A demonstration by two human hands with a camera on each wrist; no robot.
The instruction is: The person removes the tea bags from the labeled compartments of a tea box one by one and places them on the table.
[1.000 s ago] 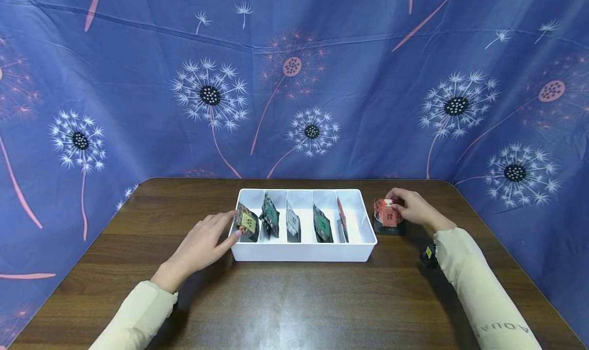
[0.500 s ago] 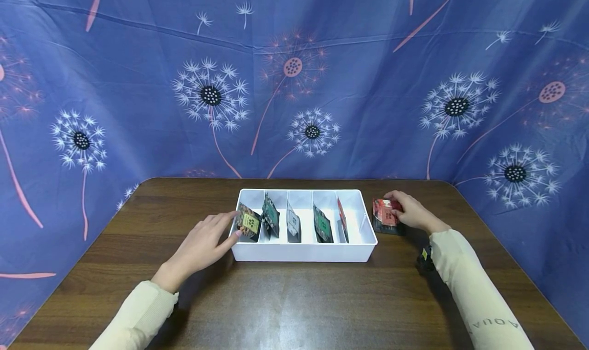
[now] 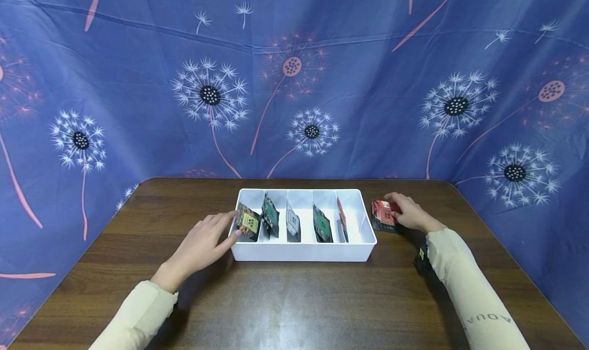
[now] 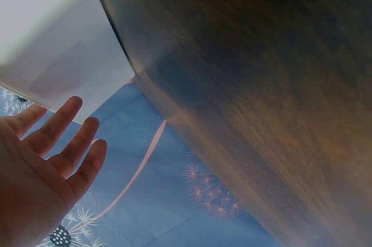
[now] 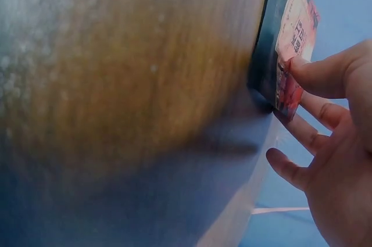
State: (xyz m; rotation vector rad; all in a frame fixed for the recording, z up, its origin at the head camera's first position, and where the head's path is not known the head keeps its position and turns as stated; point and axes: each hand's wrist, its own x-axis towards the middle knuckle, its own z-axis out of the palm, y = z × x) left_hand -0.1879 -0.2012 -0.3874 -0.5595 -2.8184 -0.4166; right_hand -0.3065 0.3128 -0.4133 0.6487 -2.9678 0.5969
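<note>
At the right of the white divided box [image 3: 301,252], a red and black sachet [image 3: 381,212] with a pinkish label lies close over the table. My right hand [image 3: 411,213] pinches its right side; the right wrist view shows the thumb across the front of the sachet [image 5: 297,32] and other fingers behind it. My left hand [image 3: 202,242] rests at the box's left end, fingers extended along the rim and thumb by the front corner, beside a sachet with a yellow label [image 3: 248,224]. In the left wrist view the left hand's fingers [image 4: 58,142] are spread at the box wall.
Inside the box, upright sachets lean in separate compartments: a dark green one [image 3: 270,216], a grey one [image 3: 293,223], another green-labelled one [image 3: 322,225] and a red one [image 3: 342,219]. A blue dandelion-print cloth [image 3: 368,84] hangs behind the wooden table [image 3: 276,304].
My right hand has shifted slightly left with the red sachet, bringing it nearer the box and tilting it a little. My left hand and the box have stayed in place.
</note>
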